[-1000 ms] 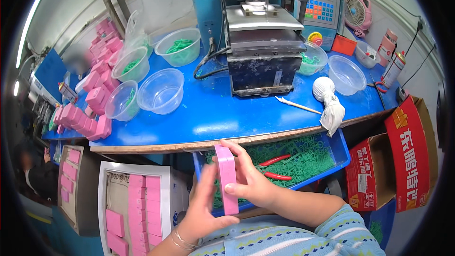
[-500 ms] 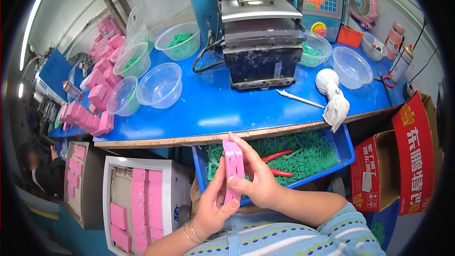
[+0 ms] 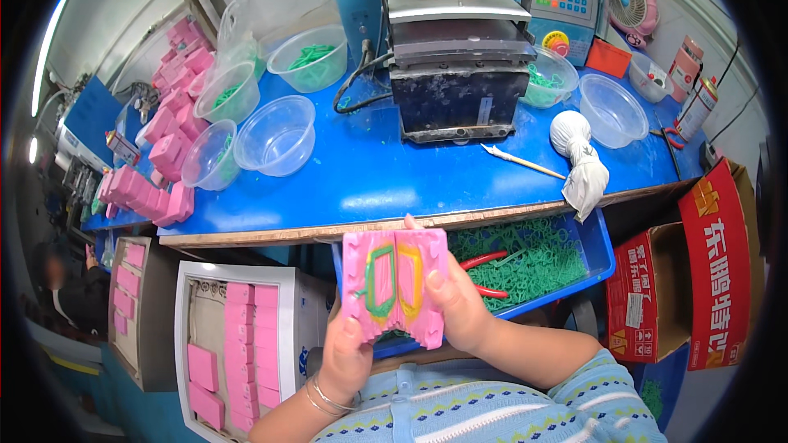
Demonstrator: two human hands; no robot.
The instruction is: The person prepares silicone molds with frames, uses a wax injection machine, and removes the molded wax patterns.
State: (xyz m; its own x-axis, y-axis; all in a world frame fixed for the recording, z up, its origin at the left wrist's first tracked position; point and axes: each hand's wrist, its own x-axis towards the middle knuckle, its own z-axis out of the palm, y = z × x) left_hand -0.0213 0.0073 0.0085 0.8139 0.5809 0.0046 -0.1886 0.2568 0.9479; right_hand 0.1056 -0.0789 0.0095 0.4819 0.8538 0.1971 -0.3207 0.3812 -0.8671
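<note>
My left hand (image 3: 345, 353) and my right hand (image 3: 458, 303) grip a pink mold (image 3: 361, 279) by its two sides. It is spread open and bent along the middle, showing a green rectangular outline (image 3: 369, 275) in the left half and a yellow one (image 3: 414, 279) in the right. Behind it, a blue bin (image 3: 606, 254) under the table edge holds green rubbery scraps (image 3: 533, 254) and red-handled pliers (image 3: 488, 291).
The blue table (image 3: 353, 189) holds a press machine (image 3: 455, 98), plastic tubs (image 3: 271, 139), pink blocks (image 3: 168, 156), a white cloth bundle (image 3: 581, 164) and a brush (image 3: 525, 164). Boxes of pink blocks (image 3: 246, 336) stand left, cardboard boxes (image 3: 714, 271) right. A person (image 3: 66, 303) is at far left.
The mold was a closed upright block between my hands; it is now opened out to face the camera, showing its coloured inside. My hands have turned with it.
</note>
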